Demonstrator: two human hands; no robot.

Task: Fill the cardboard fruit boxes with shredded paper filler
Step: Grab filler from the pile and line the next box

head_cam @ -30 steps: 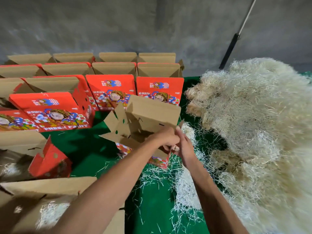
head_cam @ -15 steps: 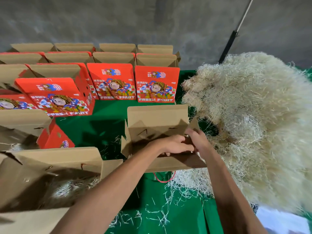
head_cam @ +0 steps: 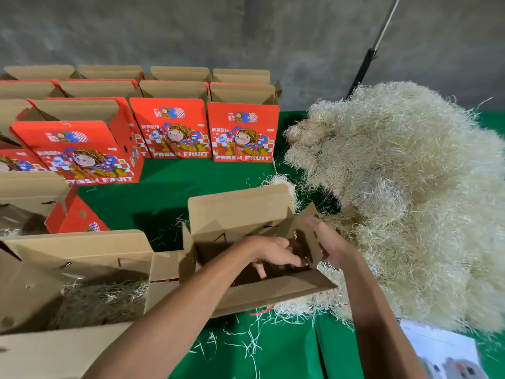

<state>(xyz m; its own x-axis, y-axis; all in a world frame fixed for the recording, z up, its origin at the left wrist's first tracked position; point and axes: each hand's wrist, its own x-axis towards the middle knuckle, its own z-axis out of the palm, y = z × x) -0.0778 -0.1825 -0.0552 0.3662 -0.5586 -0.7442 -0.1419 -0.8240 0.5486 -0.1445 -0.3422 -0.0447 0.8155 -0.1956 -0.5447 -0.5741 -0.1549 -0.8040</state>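
Note:
An open, empty cardboard fruit box (head_cam: 240, 212) stands on the green cloth in front of me, its back flap upright. My left hand (head_cam: 276, 253) reaches down into the box's opening with fingers extended toward the right side flap. My right hand (head_cam: 328, 242) lies flat against the outer face of that right flap, fingers straight. A large heap of pale shredded paper (head_cam: 404, 192) rises just right of the box and touches its right side. Neither hand holds any filler.
A bigger open box (head_cam: 82, 255) at my near left has shredded paper in its bottom. Rows of red "Fresh Fruit" boxes (head_cam: 243, 132) stand at the back and left. Loose strands litter the green cloth (head_cam: 164, 192). A white sheet (head_cam: 442, 351) lies at bottom right.
The box, tilted a second ago, now stands upright with its top open. My hands went from gripping its near flap together to spreading apart at the right flap.

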